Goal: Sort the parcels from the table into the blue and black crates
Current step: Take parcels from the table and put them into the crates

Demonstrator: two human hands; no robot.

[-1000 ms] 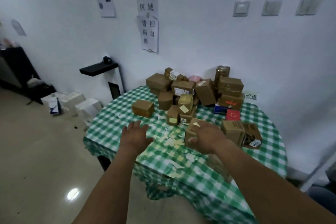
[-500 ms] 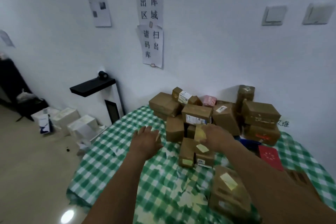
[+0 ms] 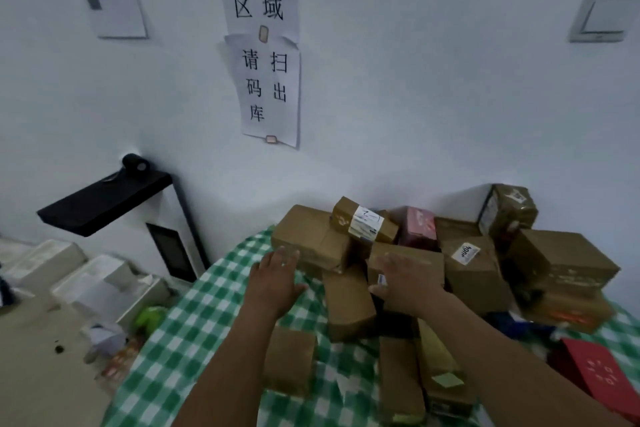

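Fingers (image 3: 394, 262) of the right hand (image 3: 405, 284) lay spread on top of a brown parcel (image 3: 424, 262), thumb at its near face; blur hid whether they clamped it. Left hand (image 3: 277, 282) hovered flat, fingers straight, holding nothing, just before a larger parcel (image 3: 304, 239). Parcel pile (image 3: 478, 274) occupied the table (image 3: 194, 333) at lower right, against the wall. Forearms covered the nearest parcels; a red box (image 3: 602, 374) was cut off at the right edge

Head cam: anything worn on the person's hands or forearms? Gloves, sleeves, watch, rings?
Nothing worn. Left hand and right hand are ungloved; left forearm and right forearm are bare to the frame edge: no sleeves, watch or wristband. No rings seen, though the picture is blurry.
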